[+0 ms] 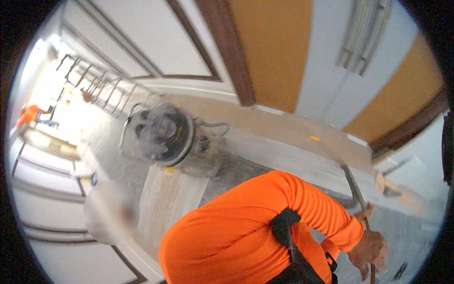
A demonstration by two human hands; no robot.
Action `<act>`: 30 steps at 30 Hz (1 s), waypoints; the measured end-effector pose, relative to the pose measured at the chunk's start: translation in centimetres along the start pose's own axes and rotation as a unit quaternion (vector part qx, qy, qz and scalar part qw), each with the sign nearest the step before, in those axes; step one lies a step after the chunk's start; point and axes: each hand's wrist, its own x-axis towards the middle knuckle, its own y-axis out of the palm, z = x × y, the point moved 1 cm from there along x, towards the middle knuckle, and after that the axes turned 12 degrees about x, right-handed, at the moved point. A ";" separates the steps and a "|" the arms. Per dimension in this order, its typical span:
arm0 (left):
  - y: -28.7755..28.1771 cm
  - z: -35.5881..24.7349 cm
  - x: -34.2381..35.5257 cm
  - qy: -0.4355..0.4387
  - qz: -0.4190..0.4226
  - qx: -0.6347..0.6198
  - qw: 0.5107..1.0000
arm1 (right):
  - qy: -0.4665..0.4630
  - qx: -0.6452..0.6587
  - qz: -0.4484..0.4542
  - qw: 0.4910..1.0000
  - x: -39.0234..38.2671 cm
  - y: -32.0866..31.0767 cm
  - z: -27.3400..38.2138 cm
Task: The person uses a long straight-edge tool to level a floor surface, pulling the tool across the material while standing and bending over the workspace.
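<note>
My orange-sleeved left arm reaches across the lower middle, and my left hand (371, 248) is closed around a long floor-tool pole (355, 189), apparently a vacuum wand, at the right. Part of my right hand (367, 212) shows higher on the same pole, largely hidden behind the left arm; its fingers also appear wrapped round it. The pole's upper end reaches toward grey, dusty floor strips (236, 170). A black-topped, dusty canister vacuum (165, 132) stands left of centre, with a short curved hose or handle at its side.
Panelled walls and brown-and-white cupboard doors (274, 57) border the corridor. Pale boards (170, 203) lie on the floor beside the vacuum. Metal ladder-like frames (113, 94) line the far corridor, where a co-worker in orange (29, 114) is bent over at the left. A blurred patch covers the lower left.
</note>
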 end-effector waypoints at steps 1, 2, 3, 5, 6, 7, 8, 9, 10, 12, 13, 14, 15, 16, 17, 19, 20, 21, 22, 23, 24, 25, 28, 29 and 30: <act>0.1 1.2 -0.4 -0.015 -0.032 0.013 0.999 | -0.030 0.004 -0.008 0.999 0.8 0.3 -0.1; -0.3 2.3 -1.3 -0.032 -0.072 0.034 0.996 | -0.064 -0.003 -0.010 0.998 2.1 0.6 0.1; 0.0 4.1 -2.7 -0.059 -0.084 0.051 0.993 | -0.085 0.002 -0.013 0.996 3.1 0.9 0.2; -0.2 7.1 -7.3 -0.187 -0.063 0.008 0.980 | -0.117 0.019 0.011 0.993 5.4 2.4 0.5; -1.5 8.3 -10.7 -0.267 -0.025 -0.059 0.961 | -0.144 0.032 0.010 0.989 6.8 2.8 0.8; -2.3 8.6 -15.3 -0.362 -0.010 -0.007 0.932 | -0.165 0.024 0.033 0.986 8.0 3.1 0.8; -0.9 9.8 -21.1 -0.424 -0.043 0.059 0.903 | -0.193 -0.007 0.047 0.980 9.0 3.4 0.8; -1.4 10.2 -26.2 -0.531 0.016 0.055 0.845 | -0.225 -0.095 0.058 0.968 9.8 3.0 1.1; -1.2 10.1 -32.5 -0.586 -0.021 0.090 0.805 | -0.262 -0.175 0.062 0.947 10.8 3.1 1.5; -1.6 4.6 -43.3 -0.650 -0.100 0.310 0.686 | -0.201 -0.211 0.070 0.954 11.5 3.3 2.7; -3.7 2.0 -47.2 -0.766 -0.082 0.254 0.584 | -0.190 -0.172 0.051 0.965 11.6 3.3 2.8; -6.1 -0.9 -50.0 -0.856 -0.066 0.208 0.469 | -0.181 -0.133 0.034 0.974 11.7 3.4 2.9; -8.3 -4.4 -52.2 -0.920 -0.056 0.182 0.343 | -0.128 -0.019 -0.020 0.991 11.8 5.0 3.9; -9.7 -7.8 -57.0 -0.910 -0.100 0.245 0.319 | -0.067 0.096 -0.072 0.991 11.7 6.5 4.6; -10.7 -11.6 -61.5 -0.894 -0.143 0.306 0.293 | -0.117 0.046 -0.046 0.991 11.4 7.2 4.6; -15.0 -16.1 -67.3 -0.849 -0.197 0.459 0.172 | -0.211 -0.027 -0.034 0.977 10.2 7.1 5.8; -17.4 -17.4 -68.4 -0.838 -0.200 0.493 0.119 | -0.249 -0.051 -0.036 0.967 9.0 7.8 6.9; -19.8 -18.0 -68.4 -0.824 -0.204 0.525 0.069 | -0.270 -0.051 -0.052 0.960 5.9 9.2 10.0; -21.3 -19.1 -68.5 -0.828 -0.208 0.517 0.061 | -0.287 -0.052 -0.051 0.955 4.7 10.2 11.4; -23.4 -19.3 -68.5 -0.829 -0.215 0.512 0.060 | -0.302 -0.051 -0.056 0.950 3.5 10.8 12.7; -25.7 -19.3 -68.3 -0.828 -0.220 0.511 0.063 | -0.309 -0.051 -0.056 0.948 2.8 10.9 13.1; -27.2 -19.1 -67.9 -0.833 -0.194 0.515 0.062 | -0.316 -0.059 -0.055 0.945 2.0 11.3 13.8; -29.5 -18.8 -69.0 -0.834 -0.130 0.529 0.084 | -0.329 -0.076 -0.034 0.941 -0.7 13.3 15.6; -29.7 -18.9 -70.5 -0.826 -0.122 0.540 0.110 | -0.333 -0.063 -0.018 0.941 -1.2 13.7 15.9; -30.1 -18.4 -71.8 -0.816 -0.113 0.548 0.145 | -0.343 -0.022 0.006 0.939 -1.1 13.7 15.6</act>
